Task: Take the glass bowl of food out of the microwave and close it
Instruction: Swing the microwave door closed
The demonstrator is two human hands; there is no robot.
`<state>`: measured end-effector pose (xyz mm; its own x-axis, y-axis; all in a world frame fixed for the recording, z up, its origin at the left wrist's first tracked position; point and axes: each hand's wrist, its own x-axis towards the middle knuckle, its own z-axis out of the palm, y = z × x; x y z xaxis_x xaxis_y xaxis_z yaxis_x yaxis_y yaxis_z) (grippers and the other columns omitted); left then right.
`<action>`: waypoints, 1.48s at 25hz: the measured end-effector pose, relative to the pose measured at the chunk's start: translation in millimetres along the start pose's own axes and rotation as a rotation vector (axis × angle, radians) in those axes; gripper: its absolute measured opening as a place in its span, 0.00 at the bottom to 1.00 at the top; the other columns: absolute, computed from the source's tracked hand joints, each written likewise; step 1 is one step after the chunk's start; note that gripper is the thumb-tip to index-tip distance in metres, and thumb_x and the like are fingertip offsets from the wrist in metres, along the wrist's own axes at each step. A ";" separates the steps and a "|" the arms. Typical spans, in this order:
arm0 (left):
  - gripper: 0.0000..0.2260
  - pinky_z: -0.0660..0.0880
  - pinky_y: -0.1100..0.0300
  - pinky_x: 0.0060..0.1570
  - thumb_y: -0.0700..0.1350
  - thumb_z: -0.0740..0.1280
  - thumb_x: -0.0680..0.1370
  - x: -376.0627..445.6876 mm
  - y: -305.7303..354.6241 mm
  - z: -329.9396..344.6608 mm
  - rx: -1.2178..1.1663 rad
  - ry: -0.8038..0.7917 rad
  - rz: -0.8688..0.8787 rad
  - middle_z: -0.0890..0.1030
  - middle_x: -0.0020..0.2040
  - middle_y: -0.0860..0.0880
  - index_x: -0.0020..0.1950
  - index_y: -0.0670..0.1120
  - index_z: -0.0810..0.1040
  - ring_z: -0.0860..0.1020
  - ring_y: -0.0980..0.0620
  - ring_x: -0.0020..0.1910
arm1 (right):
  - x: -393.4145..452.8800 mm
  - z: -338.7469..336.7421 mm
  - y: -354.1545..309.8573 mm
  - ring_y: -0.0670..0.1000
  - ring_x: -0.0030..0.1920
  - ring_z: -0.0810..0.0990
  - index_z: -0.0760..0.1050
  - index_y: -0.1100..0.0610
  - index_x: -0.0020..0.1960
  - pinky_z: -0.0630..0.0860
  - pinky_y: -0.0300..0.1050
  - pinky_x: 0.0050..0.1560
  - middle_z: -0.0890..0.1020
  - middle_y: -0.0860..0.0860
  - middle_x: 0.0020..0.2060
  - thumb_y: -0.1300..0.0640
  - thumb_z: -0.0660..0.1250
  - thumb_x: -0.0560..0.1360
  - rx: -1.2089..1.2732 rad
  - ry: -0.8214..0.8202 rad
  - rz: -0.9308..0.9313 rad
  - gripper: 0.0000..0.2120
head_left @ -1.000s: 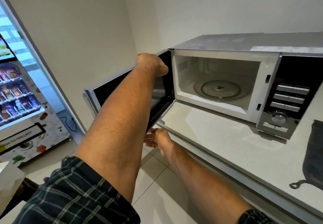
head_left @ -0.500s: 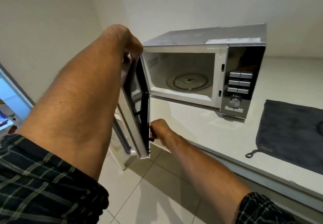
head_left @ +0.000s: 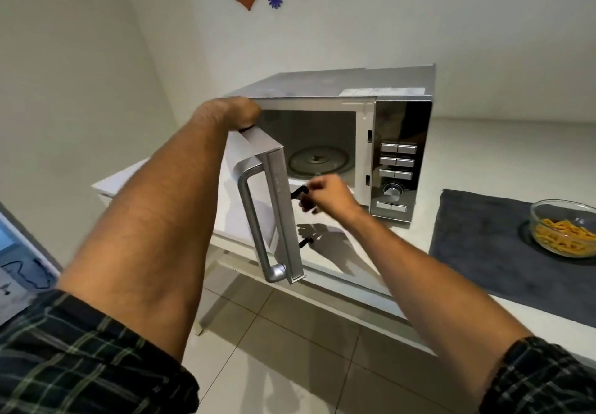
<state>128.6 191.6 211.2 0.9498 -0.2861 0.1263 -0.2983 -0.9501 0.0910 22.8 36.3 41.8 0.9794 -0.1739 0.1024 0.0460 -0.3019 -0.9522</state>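
Observation:
The silver microwave (head_left: 354, 87) stands on the white counter (head_left: 503, 155). Its cavity holds only the bare turntable (head_left: 319, 162). The door (head_left: 285, 207) is swung about halfway, with its edge and handle (head_left: 254, 220) towards me. My left hand (head_left: 235, 113) grips the door's top edge near the hinge side. My right hand (head_left: 332, 194) is at the door's inner edge, fingers curled on the upper black latch hook. The glass bowl (head_left: 564, 229) of orange-yellow food sits on a dark grey cloth (head_left: 483, 242), right of the microwave and apart from both hands.
The control panel (head_left: 398, 162) with buttons and a knob faces me. The counter's front edge runs diagonally below my right forearm, over a tiled floor (head_left: 306, 349). A vending machine (head_left: 19, 252) shows at the far left. Walls close in behind and to the left.
The door has swung further towards the cavity, from wide open to about half shut. My right hand moved up from the door's lower edge to the latch. The bowl has come into view.

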 end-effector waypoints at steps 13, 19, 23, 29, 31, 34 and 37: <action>0.18 0.70 0.57 0.55 0.48 0.56 0.77 -15.5 55.0 42.1 -0.845 0.544 -0.231 0.78 0.62 0.41 0.61 0.40 0.76 0.76 0.42 0.60 | 2.7 -80.5 -95.4 0.47 0.53 0.85 0.87 0.61 0.44 0.82 0.56 0.52 0.88 0.57 0.47 0.39 0.66 0.77 -0.459 0.222 -0.570 0.26; 0.11 0.74 0.51 0.47 0.45 0.59 0.79 -43.0 88.7 88.9 -0.964 0.975 -0.018 0.78 0.49 0.42 0.46 0.40 0.77 0.76 0.45 0.47 | -4.7 -110.2 -103.5 0.47 0.63 0.79 0.86 0.51 0.58 0.75 0.47 0.58 0.87 0.47 0.56 0.40 0.63 0.80 -1.007 0.240 -0.822 0.20; 0.15 0.71 0.54 0.42 0.49 0.57 0.80 -52.4 93.6 103.4 -0.996 0.975 0.017 0.78 0.44 0.43 0.43 0.41 0.76 0.75 0.46 0.44 | -1.3 -118.5 -96.3 0.51 0.61 0.81 0.86 0.53 0.58 0.75 0.51 0.60 0.87 0.49 0.56 0.45 0.64 0.81 -1.180 0.346 -0.836 0.17; 0.21 0.67 0.58 0.34 0.53 0.55 0.83 -59.4 125.8 114.9 -1.206 0.532 0.134 0.74 0.31 0.49 0.34 0.46 0.73 0.70 0.53 0.31 | -1.3 -127.6 -93.6 0.56 0.62 0.82 0.78 0.58 0.67 0.77 0.54 0.59 0.80 0.53 0.67 0.43 0.57 0.83 -1.380 0.470 -0.510 0.24; 0.21 0.70 0.56 0.39 0.54 0.54 0.84 -54.3 133.5 117.8 -1.257 0.407 0.113 0.76 0.34 0.49 0.34 0.47 0.72 0.73 0.52 0.34 | 0.8 -129.6 -89.5 0.57 0.61 0.82 0.76 0.61 0.68 0.77 0.53 0.57 0.81 0.56 0.65 0.38 0.53 0.82 -1.381 0.539 -0.338 0.31; 0.25 0.80 0.49 0.42 0.57 0.51 0.84 -46.2 143.2 126.1 -1.387 0.207 0.170 0.82 0.36 0.45 0.39 0.45 0.78 0.81 0.44 0.36 | 1.4 -130.6 -84.8 0.56 0.56 0.84 0.79 0.61 0.61 0.77 0.51 0.52 0.85 0.56 0.56 0.35 0.51 0.82 -1.362 0.592 -0.265 0.33; 0.25 0.73 0.57 0.27 0.54 0.50 0.85 -47.8 153.4 131.3 -1.569 0.148 0.197 0.77 0.32 0.45 0.38 0.42 0.75 0.74 0.50 0.26 | 1.6 -130.0 -83.9 0.55 0.49 0.84 0.82 0.59 0.55 0.77 0.49 0.47 0.86 0.55 0.49 0.34 0.52 0.81 -1.361 0.603 -0.263 0.32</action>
<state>49.8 43.2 89.4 0.8972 -0.2809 0.3408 -0.2955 0.1918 0.9359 -5.0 -60.4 159.3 0.7321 -0.2234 0.6435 -0.3407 -0.9381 0.0619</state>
